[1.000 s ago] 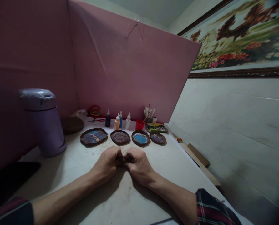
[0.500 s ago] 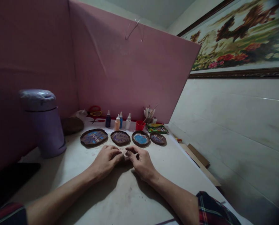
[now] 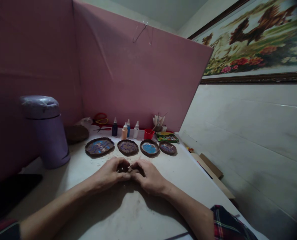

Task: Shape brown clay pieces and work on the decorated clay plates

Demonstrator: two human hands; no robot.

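My left hand (image 3: pixel 111 173) and my right hand (image 3: pixel 148 175) rest side by side on the white table (image 3: pixel 128 213), fingertips meeting. Both are curled around a small dark brown lump of clay (image 3: pixel 128 169) that shows between the fingers. Just beyond the hands lies a row of several dark clay dishes: a large one painted blue (image 3: pixel 99 146), one painted purple (image 3: pixel 128 147), one with a light blue middle (image 3: pixel 149 147), and a smaller one (image 3: pixel 167 147).
A lilac lidded bin (image 3: pixel 47 130) stands at the left. Small paint bottles (image 3: pixel 125 128), a red cup (image 3: pixel 148 133), a holder of brushes (image 3: pixel 158 120), scissors (image 3: pixel 101 120) and a green box (image 3: pixel 166 136) line the pink screen (image 3: pixel 138 76). A dark clay mound (image 3: pixel 76 133) sits behind.
The hands opened slightly and slid forward half a second ago, then closed together again around the clay, a little farther from me than at first.
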